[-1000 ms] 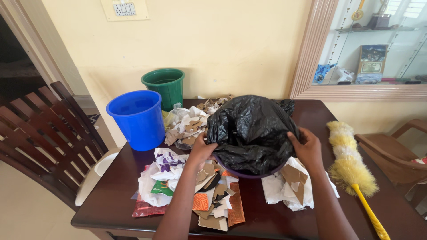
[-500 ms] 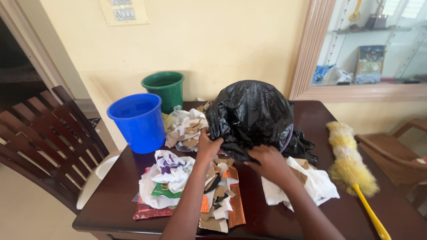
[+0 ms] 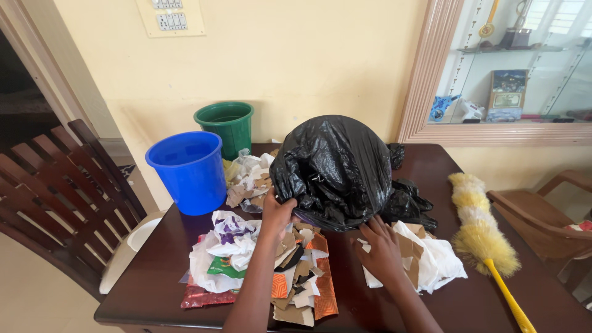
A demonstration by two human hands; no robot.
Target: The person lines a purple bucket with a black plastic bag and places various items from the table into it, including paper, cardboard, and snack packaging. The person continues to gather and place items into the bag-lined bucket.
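One black bin bag [image 3: 336,169], bulging and crumpled, stood near the middle of the dark wooden bench [image 3: 154,277]. The left hand [image 3: 277,213] was clamped on the bag's lower left edge, fingers curled into the plastic. The right hand [image 3: 381,250] lay flat just below the bag's right side, fingers spread apart and pressed on a heap of white paper and brown card [image 3: 425,259]; it gripped nothing.

Three heaps of scrap were on the bench. Besides the one under the right hand, a second heap of torn card, plastic and wrappers [image 3: 259,271] lay in front of the bag on the left, under the left forearm. A third heap of crumpled paper [image 3: 246,179] sat behind it, touching the bag's left side and just beside the buckets.

Two buckets stood at the bench's far left corner: one blue bucket [image 3: 188,172] in front and one green bucket [image 3: 227,126] behind it, close together. One feather duster [image 3: 481,231] with a yellow handle lay along the right side of the bench, well apart from the bag. Wooden chairs [image 3: 55,191] stood at the left, and one more chair [image 3: 542,209] at the right.
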